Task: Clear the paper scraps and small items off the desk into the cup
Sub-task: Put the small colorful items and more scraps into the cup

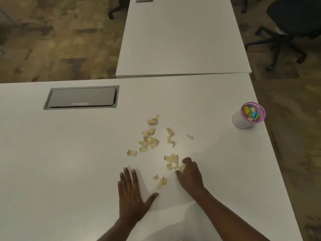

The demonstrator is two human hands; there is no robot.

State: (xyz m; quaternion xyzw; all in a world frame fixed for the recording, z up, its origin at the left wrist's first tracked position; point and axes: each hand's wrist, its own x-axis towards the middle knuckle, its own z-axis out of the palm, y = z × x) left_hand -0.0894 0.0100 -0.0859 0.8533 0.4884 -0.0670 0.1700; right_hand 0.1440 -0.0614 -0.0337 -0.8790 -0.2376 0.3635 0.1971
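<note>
Several tan paper scraps (149, 138) lie scattered across the middle of the white desk (69, 153). A white cup with a pink rim (247, 115) stands near the desk's right edge, holding yellow and blue small items and some scraps. My left hand (132, 195) lies flat on the desk, fingers spread, left of a few scraps (160, 181). My right hand (190, 173) is curled over the nearest scraps (172, 161), fingertips pinching one tan scrap (181, 168) against the desk.
A grey cable hatch (81, 97) is set into the desk at the back left. A second white desk (182, 37) butts against the far side. A black office chair (291, 23) stands at the top right. The desk's right edge runs just past the cup.
</note>
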